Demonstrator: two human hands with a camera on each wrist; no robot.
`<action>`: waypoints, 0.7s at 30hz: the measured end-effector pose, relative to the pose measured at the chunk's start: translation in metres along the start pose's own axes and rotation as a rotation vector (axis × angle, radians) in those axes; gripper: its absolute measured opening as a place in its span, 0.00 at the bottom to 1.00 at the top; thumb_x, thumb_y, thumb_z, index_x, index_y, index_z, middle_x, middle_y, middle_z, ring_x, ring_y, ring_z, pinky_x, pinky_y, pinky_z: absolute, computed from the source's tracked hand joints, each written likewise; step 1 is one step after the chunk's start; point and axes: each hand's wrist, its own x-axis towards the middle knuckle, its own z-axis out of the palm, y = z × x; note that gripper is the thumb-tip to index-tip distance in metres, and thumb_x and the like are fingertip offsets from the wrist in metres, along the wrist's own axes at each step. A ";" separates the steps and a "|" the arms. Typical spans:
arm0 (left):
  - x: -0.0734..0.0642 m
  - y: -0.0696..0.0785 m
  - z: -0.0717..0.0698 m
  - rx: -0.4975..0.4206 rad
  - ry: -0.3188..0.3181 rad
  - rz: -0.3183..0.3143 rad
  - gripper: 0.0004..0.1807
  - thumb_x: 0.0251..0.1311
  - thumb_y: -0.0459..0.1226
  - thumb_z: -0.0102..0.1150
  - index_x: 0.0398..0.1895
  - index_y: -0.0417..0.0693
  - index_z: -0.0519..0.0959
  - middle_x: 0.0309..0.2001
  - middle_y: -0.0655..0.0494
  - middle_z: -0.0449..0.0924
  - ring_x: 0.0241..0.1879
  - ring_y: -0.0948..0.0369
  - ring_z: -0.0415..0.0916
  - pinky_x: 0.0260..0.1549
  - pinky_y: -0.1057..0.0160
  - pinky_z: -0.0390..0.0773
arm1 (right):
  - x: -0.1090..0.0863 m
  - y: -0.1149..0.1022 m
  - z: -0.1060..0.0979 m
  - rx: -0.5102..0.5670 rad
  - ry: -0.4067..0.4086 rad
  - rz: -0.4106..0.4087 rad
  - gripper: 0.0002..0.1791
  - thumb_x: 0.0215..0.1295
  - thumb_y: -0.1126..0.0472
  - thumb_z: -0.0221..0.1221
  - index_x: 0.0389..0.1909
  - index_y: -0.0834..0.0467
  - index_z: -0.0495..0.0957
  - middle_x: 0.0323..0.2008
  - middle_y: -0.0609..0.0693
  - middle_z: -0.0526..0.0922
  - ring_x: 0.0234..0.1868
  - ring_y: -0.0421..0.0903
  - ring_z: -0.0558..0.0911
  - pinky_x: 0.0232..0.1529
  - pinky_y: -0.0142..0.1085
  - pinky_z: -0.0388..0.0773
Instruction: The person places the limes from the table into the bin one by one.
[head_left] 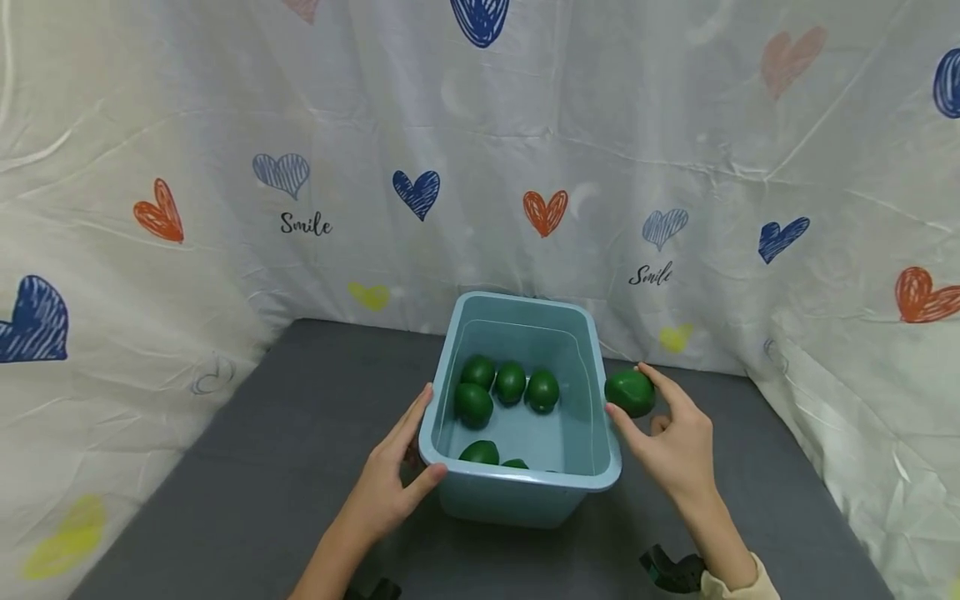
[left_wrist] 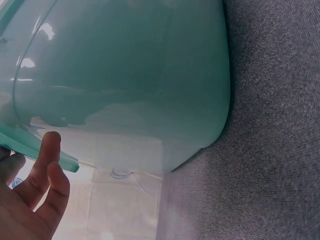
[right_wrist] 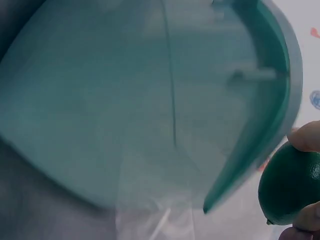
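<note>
A light blue plastic bin (head_left: 517, 502) stands on the dark table with several green limes (head_left: 511, 382) inside. My left hand (head_left: 388, 479) holds it at the near left corner, thumb at the front rim and fingers along the left rim. In the left wrist view, fingers (left_wrist: 59, 192) of that hand bend beneath the rim. My right hand (head_left: 678, 437) pinches another lime (head_left: 630, 392) between thumb and fingers, just outside the bin's right rim. A small pointed tip shows on this lime (right_wrist: 287, 185) in the right wrist view.
The grey table (head_left: 300, 433) reaches back to a white curtain (head_left: 480, 125) printed with hearts and words, which also hangs along both sides. The bin stands close to the curtain at the back. A black wrist device (head_left: 671, 570) sits at the right wrist.
</note>
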 end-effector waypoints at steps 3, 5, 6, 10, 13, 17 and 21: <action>-0.001 0.001 -0.001 -0.001 0.001 -0.005 0.46 0.73 0.49 0.64 0.88 0.60 0.51 0.84 0.54 0.56 0.36 0.58 0.74 0.35 0.59 0.79 | -0.002 -0.008 0.006 0.056 -0.026 0.065 0.35 0.58 0.56 0.80 0.68 0.54 0.81 0.13 0.46 0.68 0.07 0.31 0.55 0.11 0.31 0.56; -0.002 0.001 -0.002 0.002 0.002 -0.007 0.46 0.73 0.50 0.64 0.88 0.61 0.51 0.84 0.55 0.55 0.36 0.58 0.74 0.35 0.59 0.78 | -0.004 -0.013 0.009 0.101 -0.040 0.109 0.35 0.60 0.56 0.79 0.68 0.52 0.81 0.08 0.43 0.62 0.06 0.32 0.55 0.11 0.31 0.55; -0.002 0.001 -0.002 0.004 0.003 -0.007 0.46 0.73 0.50 0.64 0.88 0.61 0.51 0.84 0.55 0.55 0.36 0.57 0.74 0.35 0.59 0.78 | -0.005 -0.015 0.012 0.121 -0.044 0.132 0.34 0.60 0.55 0.78 0.68 0.52 0.81 0.07 0.42 0.61 0.06 0.33 0.55 0.11 0.31 0.55; -0.003 0.002 -0.004 0.012 0.003 -0.003 0.46 0.73 0.50 0.64 0.88 0.60 0.51 0.84 0.55 0.55 0.36 0.57 0.74 0.35 0.60 0.78 | -0.009 -0.024 0.020 0.215 -0.053 0.207 0.33 0.61 0.56 0.78 0.68 0.52 0.81 0.10 0.47 0.66 0.05 0.35 0.57 0.10 0.30 0.55; -0.004 0.001 -0.005 0.015 0.004 0.000 0.46 0.73 0.50 0.64 0.88 0.59 0.51 0.84 0.54 0.55 0.36 0.57 0.74 0.35 0.60 0.78 | -0.011 -0.029 0.024 0.267 -0.059 0.242 0.33 0.61 0.56 0.78 0.67 0.52 0.81 0.28 0.54 0.84 0.06 0.36 0.59 0.11 0.31 0.56; -0.005 0.001 -0.005 0.011 0.004 -0.002 0.46 0.73 0.50 0.64 0.88 0.59 0.51 0.84 0.54 0.55 0.36 0.59 0.74 0.35 0.59 0.78 | -0.012 -0.032 0.027 0.309 -0.058 0.259 0.32 0.62 0.55 0.77 0.67 0.53 0.81 0.57 0.57 0.86 0.06 0.37 0.60 0.12 0.31 0.58; -0.006 0.001 -0.006 -0.002 0.007 -0.001 0.46 0.73 0.49 0.64 0.88 0.57 0.52 0.84 0.54 0.55 0.36 0.58 0.74 0.35 0.59 0.78 | -0.013 -0.034 0.028 0.331 -0.054 0.266 0.32 0.62 0.56 0.77 0.67 0.52 0.81 0.60 0.57 0.85 0.06 0.37 0.61 0.11 0.31 0.58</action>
